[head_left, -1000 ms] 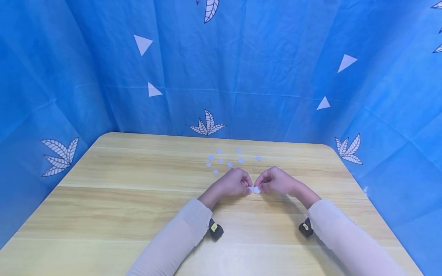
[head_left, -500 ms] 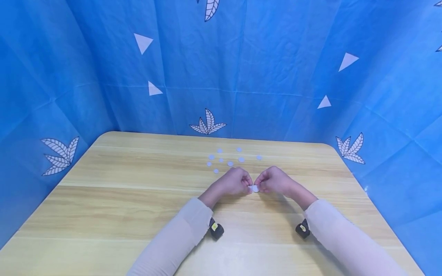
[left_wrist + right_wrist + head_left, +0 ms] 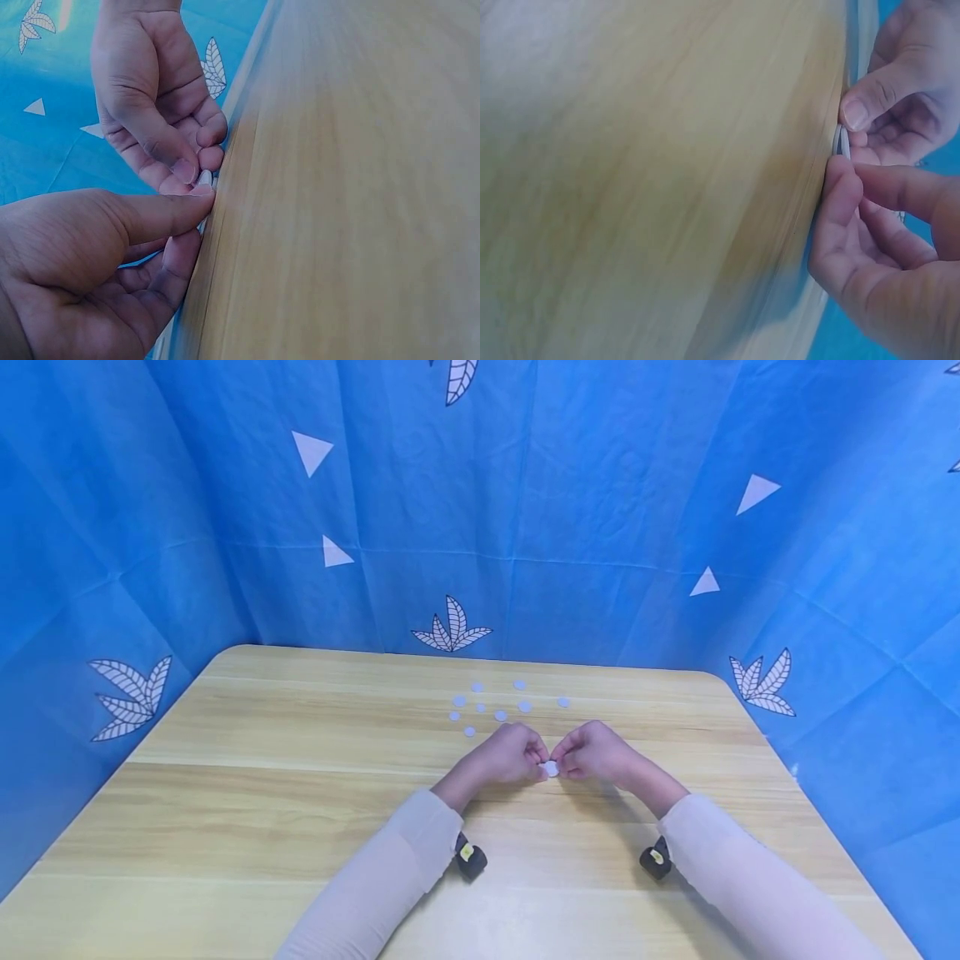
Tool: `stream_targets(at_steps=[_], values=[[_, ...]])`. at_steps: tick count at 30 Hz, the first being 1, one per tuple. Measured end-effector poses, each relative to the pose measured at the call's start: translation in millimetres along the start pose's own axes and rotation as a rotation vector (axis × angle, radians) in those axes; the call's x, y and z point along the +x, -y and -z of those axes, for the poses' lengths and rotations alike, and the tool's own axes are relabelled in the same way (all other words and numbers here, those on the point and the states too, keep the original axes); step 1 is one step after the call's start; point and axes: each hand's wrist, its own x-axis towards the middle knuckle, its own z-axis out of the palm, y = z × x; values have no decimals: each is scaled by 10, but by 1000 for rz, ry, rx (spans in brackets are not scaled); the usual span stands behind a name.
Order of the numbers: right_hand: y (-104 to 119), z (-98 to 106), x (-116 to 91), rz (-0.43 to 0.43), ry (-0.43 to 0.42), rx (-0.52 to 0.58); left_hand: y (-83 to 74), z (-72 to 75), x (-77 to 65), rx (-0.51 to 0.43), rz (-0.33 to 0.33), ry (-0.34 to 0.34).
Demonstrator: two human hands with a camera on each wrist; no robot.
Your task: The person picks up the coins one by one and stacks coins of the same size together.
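Just above the table, my left hand (image 3: 512,754) and right hand (image 3: 598,754) meet fingertip to fingertip. Between them a small round white disc (image 3: 551,769) faces the camera; the right thumb and fingers pinch it. The left thumb and fingers pinch a second white disc, now mostly covered by the first. Seen from the right wrist, two thin white edges (image 3: 842,141) lie side by side. In the left wrist view only a sliver of white disc (image 3: 205,178) shows between the fingertips.
Beyond the hands, several more white discs (image 3: 525,707) lie scattered on the wooden table (image 3: 300,793). One disc (image 3: 563,702) lies apart to the right. A blue patterned cloth (image 3: 600,510) hangs along the table's back and sides.
My right hand has shifted slightly left, sliding its disc over the one in the left hand. They were side by side and now overlap. The left hand stays nearly still.
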Motion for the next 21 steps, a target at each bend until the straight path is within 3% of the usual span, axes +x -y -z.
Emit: stream_targets(at_steps=[10, 21], values=[[-29, 56, -25, -22, 48, 94, -30, 14, -11, 8, 7, 0], [-43, 54, -29, 48, 29, -86, -64, 56, -35, -1, 11, 28]])
